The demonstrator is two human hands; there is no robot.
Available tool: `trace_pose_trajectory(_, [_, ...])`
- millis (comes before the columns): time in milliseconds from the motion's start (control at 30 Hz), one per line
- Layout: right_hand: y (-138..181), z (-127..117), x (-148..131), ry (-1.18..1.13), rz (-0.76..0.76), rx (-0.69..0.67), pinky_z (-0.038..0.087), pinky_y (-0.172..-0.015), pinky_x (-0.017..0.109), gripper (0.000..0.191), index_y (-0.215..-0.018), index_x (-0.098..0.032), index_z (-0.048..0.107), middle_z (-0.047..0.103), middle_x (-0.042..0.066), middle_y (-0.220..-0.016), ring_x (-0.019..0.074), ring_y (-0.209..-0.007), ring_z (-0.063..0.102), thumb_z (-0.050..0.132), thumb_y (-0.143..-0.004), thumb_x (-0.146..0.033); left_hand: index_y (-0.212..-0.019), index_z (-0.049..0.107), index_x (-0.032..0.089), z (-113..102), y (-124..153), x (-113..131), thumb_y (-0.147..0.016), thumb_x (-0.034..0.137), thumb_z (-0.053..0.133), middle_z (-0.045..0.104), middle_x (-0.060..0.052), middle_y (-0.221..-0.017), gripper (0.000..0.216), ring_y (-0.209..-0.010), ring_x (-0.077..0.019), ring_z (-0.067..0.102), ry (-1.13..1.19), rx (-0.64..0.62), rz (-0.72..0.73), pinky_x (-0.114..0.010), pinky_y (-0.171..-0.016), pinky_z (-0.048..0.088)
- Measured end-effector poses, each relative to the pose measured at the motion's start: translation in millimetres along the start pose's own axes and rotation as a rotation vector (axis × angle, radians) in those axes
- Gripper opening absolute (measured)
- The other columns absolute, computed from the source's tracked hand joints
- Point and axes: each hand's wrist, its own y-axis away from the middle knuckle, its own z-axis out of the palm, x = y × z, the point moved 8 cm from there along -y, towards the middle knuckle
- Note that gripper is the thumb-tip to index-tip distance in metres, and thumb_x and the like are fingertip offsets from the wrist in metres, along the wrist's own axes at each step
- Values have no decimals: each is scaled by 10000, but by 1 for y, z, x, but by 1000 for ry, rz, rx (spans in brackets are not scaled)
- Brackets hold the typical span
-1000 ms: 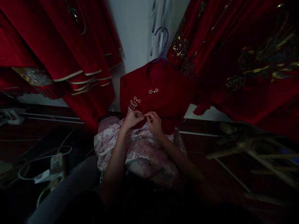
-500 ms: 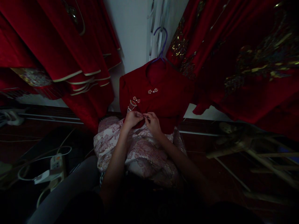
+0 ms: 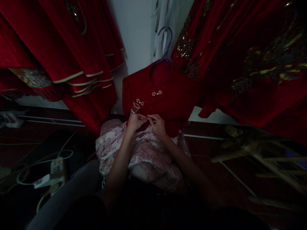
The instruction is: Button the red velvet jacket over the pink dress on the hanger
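Observation:
A red garment (image 3: 172, 99) hangs on a purple hanger (image 3: 165, 57), its lower front drawn toward me over a pale floral cloth (image 3: 148, 156) on my lap. My left hand (image 3: 137, 122) pinches the garment's lower front edge. Fingertip to fingertip with it, my right hand (image 3: 157, 124) is closed in a pinch on something tiny at the same spot; the dim light hides what it is. Above the hands a flower-shaped beaded ornament (image 3: 157, 93) sits on the chest. A fan-shaped beaded piece with tassels (image 3: 136, 107) lies up and left of my left hand.
Red drapery-like garments with pale trim (image 3: 79, 76) hang at left. Red garments with gold embroidery (image 3: 263, 70) hang at right. A power strip with cables (image 3: 57, 169) lies at lower left. A wooden frame (image 3: 251, 150) stands on the dark floor at right.
The right hand's fingers have shifted slightly at the pinch point, the index finger lifting a little. The left hand and the garment stay almost where they were.

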Motion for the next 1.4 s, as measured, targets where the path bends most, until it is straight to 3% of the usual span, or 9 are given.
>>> trace_pose_trajectory(233, [-5,4,3,-17,15,-40,578,-761,271,167,-974,-188,672,645,61,-987,128,-802,643,555,-857,-207,-839,732,178,-1,-1,0,-707,182,682,733,-30,-812,141,-709,-149,646,-66,-12,112,-256,-694,488])
trace_pose_trajectory(400, [-5,2,7,-81,73,-220,573,-797,288,406,-1095,-184,587,620,52,-1025,128,-866,628,644,-703,-92,-898,631,153,-6,1,11,-650,103,663,660,-14,-838,255,-677,-118,561,-67,16,184,-236,-639,438])
trace_pose_trajectory(533, [-9,-25,0,-50,106,-245,562,-768,315,464,-1123,-171,582,634,58,-983,143,-831,624,740,-689,-222,-903,636,176,-4,6,19,-668,131,660,653,-21,-905,241,-740,-130,560,-137,-58,248,-249,-686,437])
trace_pose_trajectory(633, [-13,-48,-5,-30,115,-209,553,-739,310,427,-1105,-178,598,656,54,-954,138,-782,631,740,-712,-267,-961,655,199,-8,8,23,-711,205,676,643,-34,-932,251,-751,-144,559,-224,-38,258,-269,-709,442])
trace_pose_trajectory(800, [-17,-64,-6,-34,112,-161,545,-728,303,331,-1087,-182,619,694,47,-877,137,-748,651,687,-783,-295,-940,712,221,-9,12,31,-798,304,654,645,-53,-909,175,-798,-171,579,-305,-34,296,-295,-764,450])
trace_pose_trajectory(1000, [-13,-44,-2,-113,132,-248,557,-812,328,223,-1047,-173,650,725,60,-903,144,-827,686,620,-835,-239,-868,723,210,-6,14,37,-805,269,656,669,-44,-834,109,-741,-160,586,-298,-69,322,-274,-709,439])
trace_pose_trajectory(1167, [-4,-18,3,-187,179,-356,554,-875,334,253,-1083,-138,633,721,95,-988,145,-892,696,611,-842,-215,-821,675,178,-6,14,38,-805,279,649,681,-45,-814,105,-718,-149,604,-228,-72,336,-251,-668,431])
trace_pose_trajectory(1400, [-1,-13,4,-232,203,-363,547,-908,355,283,-1113,-160,616,710,108,-1095,150,-933,696,618,-836,-216,-828,658,184,-3,11,29,-805,310,647,707,-33,-800,129,-695,-143,635,-102,-77,264,-241,-659,447])
